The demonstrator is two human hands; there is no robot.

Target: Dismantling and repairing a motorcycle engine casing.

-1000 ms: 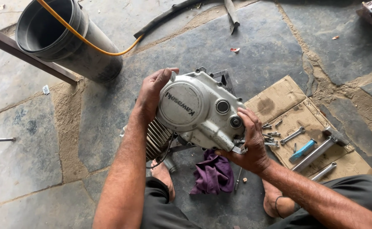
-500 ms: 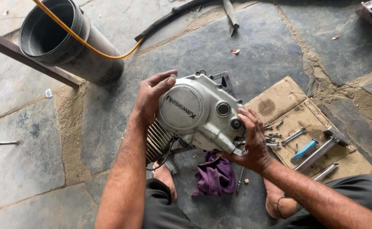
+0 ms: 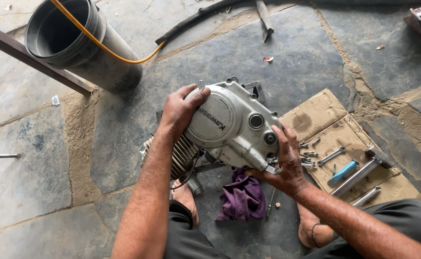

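A silver motorcycle engine [image 3: 234, 127] with a round side cover and a finned cylinder is held up over the stone floor. My left hand [image 3: 179, 112] grips its upper left edge, fingers over the cover. My right hand [image 3: 284, 160] holds its lower right corner from beneath. A purple rag [image 3: 243, 197] lies on the floor just under the engine, between my feet. A metal stand shows partly behind the engine.
A flattened cardboard sheet [image 3: 316, 115] to the right carries bolts, a spanner [image 3: 331, 156], a blue-handled tool [image 3: 343, 172] and socket bars. A black bucket [image 3: 83, 43] with an orange hose across it lies at the upper left beside a metal bar. A screwdriver [image 3: 270, 203] lies by the rag.
The engine has been turned and tilted slightly between both hands, its cover facing more toward me. Both hands keep their grip.
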